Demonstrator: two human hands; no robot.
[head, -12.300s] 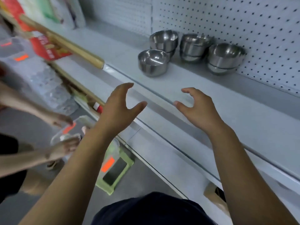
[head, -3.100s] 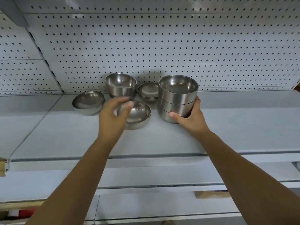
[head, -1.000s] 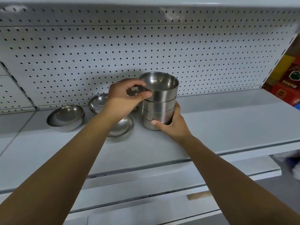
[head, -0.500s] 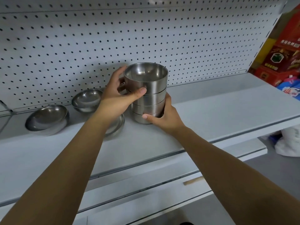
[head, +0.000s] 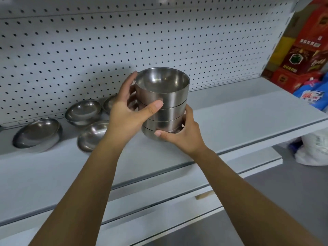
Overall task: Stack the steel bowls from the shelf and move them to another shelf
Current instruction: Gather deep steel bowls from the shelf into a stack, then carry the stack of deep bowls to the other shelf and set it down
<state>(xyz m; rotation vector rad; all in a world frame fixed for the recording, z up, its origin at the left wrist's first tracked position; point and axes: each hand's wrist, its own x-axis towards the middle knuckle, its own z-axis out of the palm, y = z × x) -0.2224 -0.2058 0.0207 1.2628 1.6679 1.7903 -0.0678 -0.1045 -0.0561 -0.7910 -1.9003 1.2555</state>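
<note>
We see left hand (head: 127, 114) fingers wrapped round bowl stack (head: 166, 111) top, right hand (head: 183, 138) cupping base; stack possibly just off shelf (head: 239, 119).

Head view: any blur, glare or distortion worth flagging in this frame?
Head view: the pegboard holes smear into streaks toward the top left, motion blur; the stack of steel bowls held by the left hand and right hand is sharp, with mild highlights, no harsh glare; its soft shadow falls on the pegboard; the shelf edge runs tilted across the frame.
</note>
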